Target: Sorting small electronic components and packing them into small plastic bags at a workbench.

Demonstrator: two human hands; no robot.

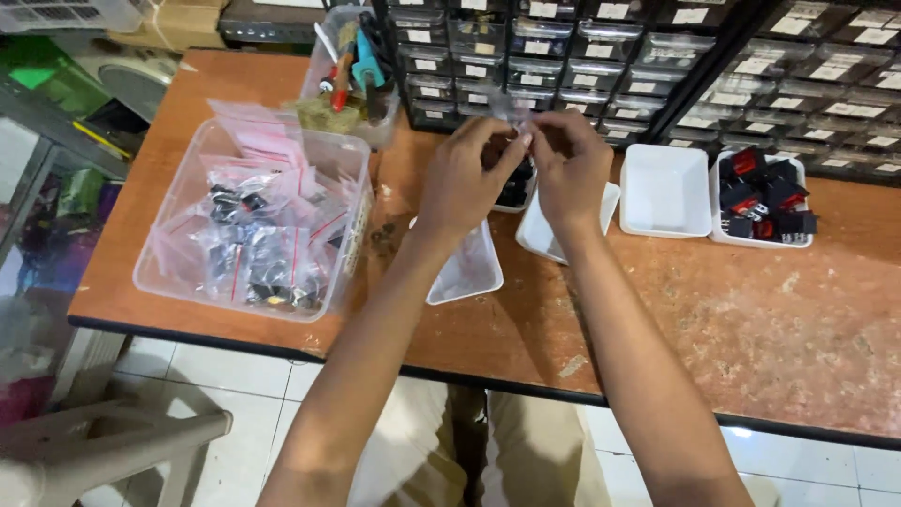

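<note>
Worn wooden table, both hands amid white trays, clear bin.

Landmark: the table. On its left part sits a plastic bin with small zip bags piled inside. Behind the bin, at the table's back edge, a tool container holding hand tools. Along the table's back, centre to right, drawer cabinets. At table centre both hands, left hand and right hand, meet above a small tray, pinching a small bag. Behind the hands a dish of parts. Right of the hands a flat tray, then an empty tray, then a tray of switches furthest right. Left of the table, a shelf unit; in front of it, a stool on the floor.
</note>
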